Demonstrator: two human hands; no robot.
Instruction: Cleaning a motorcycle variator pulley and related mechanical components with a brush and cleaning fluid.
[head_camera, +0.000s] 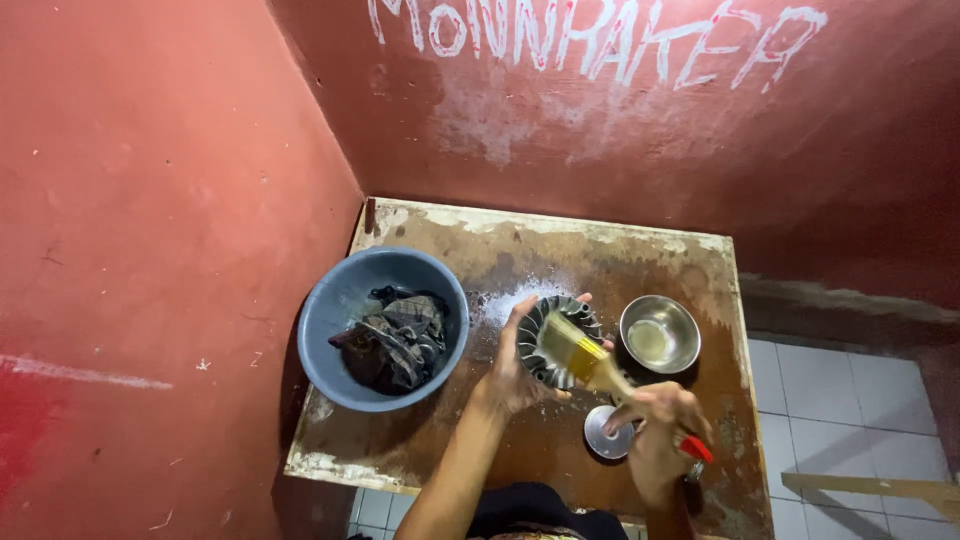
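Fingers (520, 318) of the left hand (512, 372) wrap around a round metal wheel (553, 340) above the brown table (520, 250). Right hand (660, 425) fingers close on a paintbrush (590, 360) touching the wheel, between the blue tub (330, 330) and the small steel bowl (659, 334).

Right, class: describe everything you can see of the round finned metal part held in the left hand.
The finned part is a round, grey metal disc with short radial fins around its rim, dull and grimy. The left hand holds it tilted on edge above the stained wooden table, fingers wrapped around its rim. A brush's pale bristles lie across its face; the right hand holds the brush. It sits between a blue basin and a steel bowl.
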